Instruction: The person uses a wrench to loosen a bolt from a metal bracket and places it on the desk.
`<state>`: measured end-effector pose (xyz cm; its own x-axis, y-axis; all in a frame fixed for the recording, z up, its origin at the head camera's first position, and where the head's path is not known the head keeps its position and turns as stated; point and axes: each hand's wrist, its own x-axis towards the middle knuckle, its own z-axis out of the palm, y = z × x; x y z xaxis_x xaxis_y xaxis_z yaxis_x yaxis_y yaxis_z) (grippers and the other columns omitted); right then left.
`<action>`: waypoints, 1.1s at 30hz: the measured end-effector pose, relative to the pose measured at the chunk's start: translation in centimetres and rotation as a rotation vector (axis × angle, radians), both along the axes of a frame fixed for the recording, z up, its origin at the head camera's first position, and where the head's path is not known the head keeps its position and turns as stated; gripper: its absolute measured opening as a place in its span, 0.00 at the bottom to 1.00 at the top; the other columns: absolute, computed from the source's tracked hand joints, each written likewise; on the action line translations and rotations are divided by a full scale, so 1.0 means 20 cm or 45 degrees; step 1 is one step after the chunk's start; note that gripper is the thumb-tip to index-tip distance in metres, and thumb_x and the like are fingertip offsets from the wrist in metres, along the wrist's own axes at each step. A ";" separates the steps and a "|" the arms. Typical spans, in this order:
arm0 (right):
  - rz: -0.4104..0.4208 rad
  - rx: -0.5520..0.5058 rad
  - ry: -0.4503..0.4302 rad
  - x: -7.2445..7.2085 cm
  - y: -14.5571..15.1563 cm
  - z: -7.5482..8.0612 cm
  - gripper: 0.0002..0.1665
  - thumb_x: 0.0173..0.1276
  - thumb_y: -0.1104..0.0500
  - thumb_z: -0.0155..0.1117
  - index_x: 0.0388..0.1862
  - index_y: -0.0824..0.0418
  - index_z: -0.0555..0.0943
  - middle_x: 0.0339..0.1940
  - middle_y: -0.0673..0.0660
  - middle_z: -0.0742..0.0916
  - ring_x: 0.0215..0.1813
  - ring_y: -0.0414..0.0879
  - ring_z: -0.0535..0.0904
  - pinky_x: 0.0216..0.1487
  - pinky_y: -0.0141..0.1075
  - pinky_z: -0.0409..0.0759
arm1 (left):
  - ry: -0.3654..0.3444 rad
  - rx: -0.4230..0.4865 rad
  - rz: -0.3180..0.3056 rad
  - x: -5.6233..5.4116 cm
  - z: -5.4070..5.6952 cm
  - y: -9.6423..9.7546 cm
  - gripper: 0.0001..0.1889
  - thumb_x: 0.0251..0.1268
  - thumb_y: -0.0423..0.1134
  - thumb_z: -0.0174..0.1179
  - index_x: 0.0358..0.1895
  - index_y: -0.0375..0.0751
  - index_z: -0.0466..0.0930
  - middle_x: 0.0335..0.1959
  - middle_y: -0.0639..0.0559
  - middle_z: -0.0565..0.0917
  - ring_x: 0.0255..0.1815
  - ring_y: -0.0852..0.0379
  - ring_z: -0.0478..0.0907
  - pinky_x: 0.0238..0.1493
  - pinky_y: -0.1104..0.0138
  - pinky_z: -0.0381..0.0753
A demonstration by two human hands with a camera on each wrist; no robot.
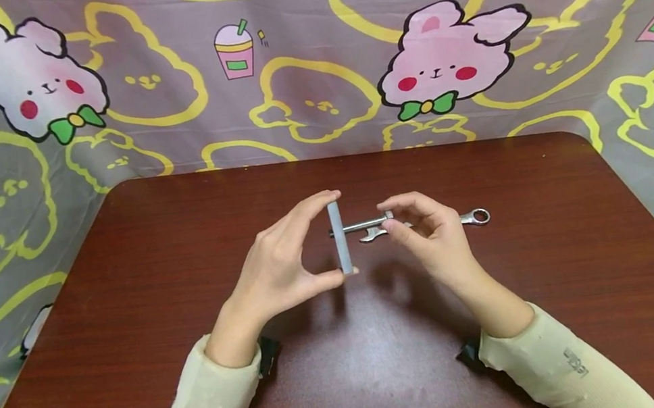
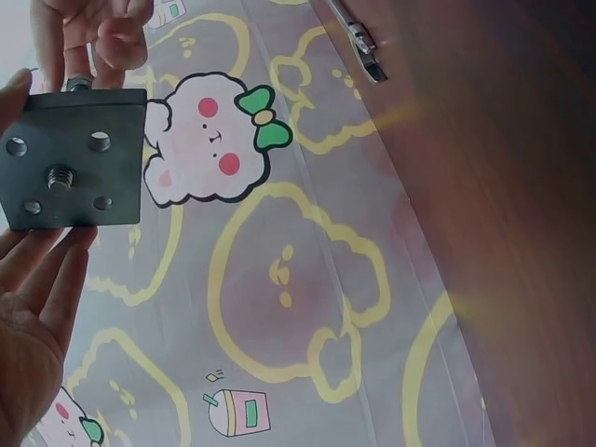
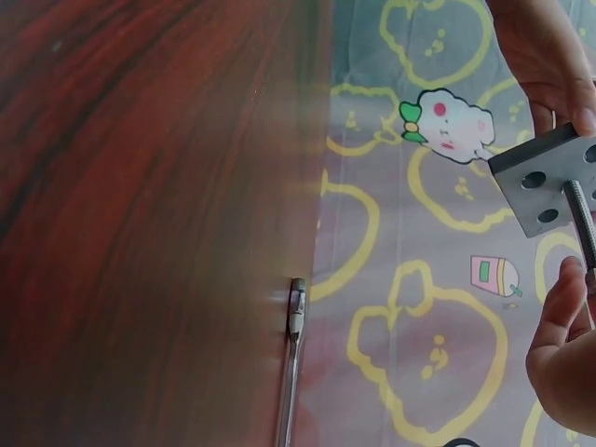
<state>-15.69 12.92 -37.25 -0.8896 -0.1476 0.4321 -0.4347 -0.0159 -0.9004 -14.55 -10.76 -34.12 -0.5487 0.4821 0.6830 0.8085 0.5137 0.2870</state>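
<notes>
My left hand (image 1: pixel 281 257) grips a square grey metal plate (image 1: pixel 339 238) by two opposite edges, thumb below and fingers above, and holds it on edge over the table. In the left wrist view the plate (image 2: pixel 112 163) shows a hole near each corner, and the threaded end of a bolt (image 2: pixel 60 177) pokes out of its middle. On the plate's other side the long bolt (image 1: pixel 363 225) runs to the right. My right hand (image 1: pixel 428 229) pinches the bolt's hex head (image 1: pixel 388 215) between thumb and fingers.
A combination wrench (image 1: pixel 476 217) lies on the dark red wooden table (image 1: pixel 185 248), behind my right hand, which hides its middle. A patterned cloth (image 1: pixel 312 83) with cartoon rabbits hangs along the table's back and sides.
</notes>
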 end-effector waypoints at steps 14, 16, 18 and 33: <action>0.056 0.001 0.120 0.01 -0.01 0.00 0.07 0.64 0.78 0.60 0.41 0.75 0.80 0.42 0.52 0.83 0.44 0.41 0.79 0.40 0.27 0.81 | 0.003 0.015 0.002 0.00 0.00 0.00 0.49 0.36 0.43 0.81 0.68 0.35 0.68 0.64 0.46 0.78 0.63 0.53 0.79 0.62 0.60 0.79; 0.087 -0.006 0.153 0.00 -0.01 0.00 0.10 0.62 0.80 0.60 0.42 0.76 0.80 0.45 0.54 0.81 0.48 0.42 0.79 0.43 0.28 0.83 | 0.010 0.022 0.001 0.00 0.00 0.00 0.49 0.36 0.43 0.81 0.67 0.35 0.68 0.64 0.45 0.79 0.63 0.52 0.79 0.62 0.60 0.79; 0.085 -0.017 0.150 0.00 -0.01 0.00 0.12 0.60 0.81 0.61 0.43 0.77 0.80 0.46 0.53 0.82 0.49 0.43 0.80 0.44 0.29 0.83 | 0.010 0.024 -0.006 0.00 0.00 0.00 0.49 0.36 0.43 0.81 0.67 0.35 0.68 0.64 0.45 0.79 0.63 0.52 0.79 0.62 0.60 0.79; -0.037 -0.025 -0.018 -0.01 0.00 0.00 0.06 0.69 0.72 0.60 0.41 0.72 0.82 0.25 0.49 0.85 0.26 0.39 0.78 0.27 0.28 0.78 | 0.000 -0.005 -0.020 0.00 0.00 0.00 0.48 0.35 0.42 0.80 0.67 0.36 0.69 0.64 0.46 0.78 0.63 0.53 0.79 0.61 0.60 0.79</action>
<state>-15.81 12.84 -37.28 -0.8996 -0.1134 0.4218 -0.4222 -0.0213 -0.9062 -14.60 -10.68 -34.17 -0.5408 0.4936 0.6811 0.8167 0.5018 0.2849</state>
